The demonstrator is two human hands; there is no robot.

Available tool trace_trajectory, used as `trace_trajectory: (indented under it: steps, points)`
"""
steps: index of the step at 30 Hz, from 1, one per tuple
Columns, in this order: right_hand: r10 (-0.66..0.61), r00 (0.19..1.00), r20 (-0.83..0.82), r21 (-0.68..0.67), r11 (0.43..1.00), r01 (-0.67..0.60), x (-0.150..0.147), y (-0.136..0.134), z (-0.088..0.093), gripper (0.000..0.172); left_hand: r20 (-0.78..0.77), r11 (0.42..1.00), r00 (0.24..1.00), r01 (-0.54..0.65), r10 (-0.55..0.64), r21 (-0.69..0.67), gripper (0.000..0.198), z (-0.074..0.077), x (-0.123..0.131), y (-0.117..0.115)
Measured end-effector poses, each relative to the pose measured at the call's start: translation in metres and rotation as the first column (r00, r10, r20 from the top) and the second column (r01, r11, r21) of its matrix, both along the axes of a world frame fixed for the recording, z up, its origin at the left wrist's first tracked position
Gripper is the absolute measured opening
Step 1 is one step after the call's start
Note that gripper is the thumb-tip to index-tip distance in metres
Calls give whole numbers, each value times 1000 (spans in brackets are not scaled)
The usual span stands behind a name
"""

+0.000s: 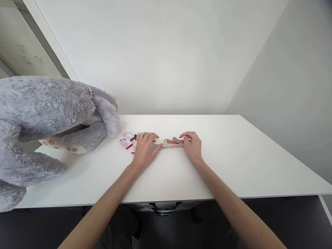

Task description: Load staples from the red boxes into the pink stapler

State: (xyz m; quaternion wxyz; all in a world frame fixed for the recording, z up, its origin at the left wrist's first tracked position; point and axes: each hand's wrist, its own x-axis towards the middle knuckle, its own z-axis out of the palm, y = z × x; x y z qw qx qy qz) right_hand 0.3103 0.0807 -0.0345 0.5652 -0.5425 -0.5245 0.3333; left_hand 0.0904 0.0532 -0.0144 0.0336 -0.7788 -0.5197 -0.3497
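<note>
A long, narrow cream and pink object, like a stapler opened out flat (168, 143), lies across the white table in front of me. My left hand (144, 147) is closed over its cream left end, thumb on the near side and fingers on the far side. At the pink right end, my right hand (192, 145) grips with bent fingers. A small silver metal piece (176, 139) sits tilted on the pink part, close to my right fingertips. Beside my left hand lie small red and white boxes (126, 142), one partly covered by it.
A large grey plush toy (52, 107) takes up the left side of the table (254, 162). Behind the table rises a white wall (160, 58). Below the front edge are black handles (166, 207). A small black and silver thing (136, 136) is partly hidden by my left hand.
</note>
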Motion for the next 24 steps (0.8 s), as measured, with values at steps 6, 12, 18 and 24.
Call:
trace_trajectory:
  steps: [6, 12, 18, 24]
  points:
    - [4, 994, 105, 145, 989, -19, -3, -1, -3, 36, 20, 999, 999, -33, 33, 0, 19, -3, -2, 3]
    - [21, 986, 165, 209, 976, -55, -4, -2, -3, 42, 34, 999, 998, -44, 44, 4, 19, -4, -2, 3]
    - [101, 989, 111, 221, 967, -124, -3, 0, -9, 48, 37, 999, 999, -34, 34, 11, 18, -5, -2, 3]
    - [61, 972, 227, 248, 962, -118, -2, 1, -10, 49, 38, 999, 999, -36, 35, 12, 17, -5, -2, 4]
